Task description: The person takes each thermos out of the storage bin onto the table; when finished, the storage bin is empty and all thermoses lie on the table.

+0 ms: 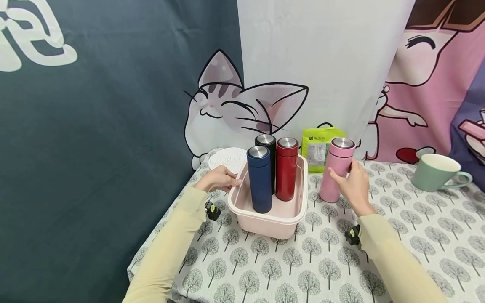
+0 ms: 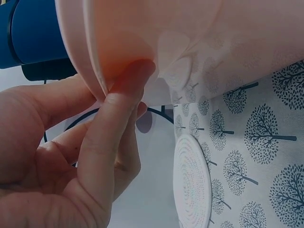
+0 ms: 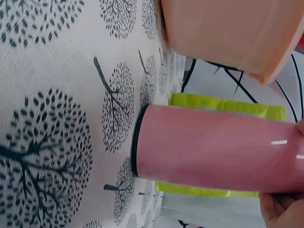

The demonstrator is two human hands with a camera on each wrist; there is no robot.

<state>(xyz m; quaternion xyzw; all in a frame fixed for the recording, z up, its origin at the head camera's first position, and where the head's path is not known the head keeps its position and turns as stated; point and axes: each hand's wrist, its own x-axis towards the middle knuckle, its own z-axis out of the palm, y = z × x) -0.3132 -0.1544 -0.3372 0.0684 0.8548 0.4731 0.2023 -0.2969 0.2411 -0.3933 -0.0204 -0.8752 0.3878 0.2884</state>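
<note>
A pale pink plastic bin stands on the table with a blue flask, a red flask and a black flask upright inside. My left hand grips the bin's left rim; in the left wrist view the thumb and fingers pinch the bin's rim. A pink flask stands upright on the cloth just right of the bin, and my right hand wraps round its middle. In the right wrist view the pink flask fills the centre, its base on the cloth.
A green mug stands at the far right. A green packet leans by the backdrop behind the flasks. A white round coaster lies behind my left hand. The table's left edge drops off close to my left forearm.
</note>
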